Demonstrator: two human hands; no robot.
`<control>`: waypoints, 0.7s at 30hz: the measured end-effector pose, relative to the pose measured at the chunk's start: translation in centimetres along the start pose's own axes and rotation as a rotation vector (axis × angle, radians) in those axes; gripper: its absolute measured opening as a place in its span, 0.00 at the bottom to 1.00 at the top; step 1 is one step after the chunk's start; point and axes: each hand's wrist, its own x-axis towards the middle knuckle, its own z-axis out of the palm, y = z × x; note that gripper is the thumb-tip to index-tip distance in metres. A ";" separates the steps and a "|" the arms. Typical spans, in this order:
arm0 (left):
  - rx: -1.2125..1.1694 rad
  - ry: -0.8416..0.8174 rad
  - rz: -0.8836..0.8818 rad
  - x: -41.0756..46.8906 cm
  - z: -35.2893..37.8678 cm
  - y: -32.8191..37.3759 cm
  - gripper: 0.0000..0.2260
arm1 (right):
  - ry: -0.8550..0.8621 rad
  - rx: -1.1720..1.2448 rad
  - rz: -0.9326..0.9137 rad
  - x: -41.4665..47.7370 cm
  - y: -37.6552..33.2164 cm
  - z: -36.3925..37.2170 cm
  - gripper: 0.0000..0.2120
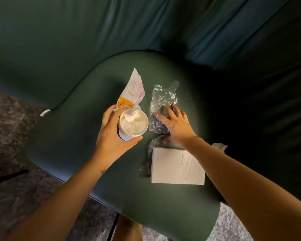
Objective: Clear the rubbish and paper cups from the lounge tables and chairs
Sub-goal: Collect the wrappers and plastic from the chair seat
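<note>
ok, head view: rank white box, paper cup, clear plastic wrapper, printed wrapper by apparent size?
1. white box, though it lies nearest the camera, which flatters it
2. clear plastic wrapper, partly under the right hand
3. paper cup and printed wrapper: look alike, not ranked

On the chair seat [129,188], a paper cup [134,122] with crumpled tissue [131,119] in it is left of a plastic wrap [161,100], and a wrapper [135,87] lies just behind the cup. A box [175,166] lies nearer the person, before the plastic wrap, on which the right hand [176,126] rests.
</note>
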 end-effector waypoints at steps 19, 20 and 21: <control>0.006 -0.038 -0.039 -0.1 -0.4 1.0 0.37 | 0.204 0.752 0.333 -1.2 -2.2 0.0 0.14; 0.008 -0.040 -0.037 -0.1 -0.4 1.0 0.37 | 0.192 0.766 0.315 -1.5 -2.4 0.1 0.15; 0.011 -0.040 -0.034 -0.2 -0.4 1.0 0.37 | 0.181 0.708 0.305 -1.7 -2.6 0.5 0.18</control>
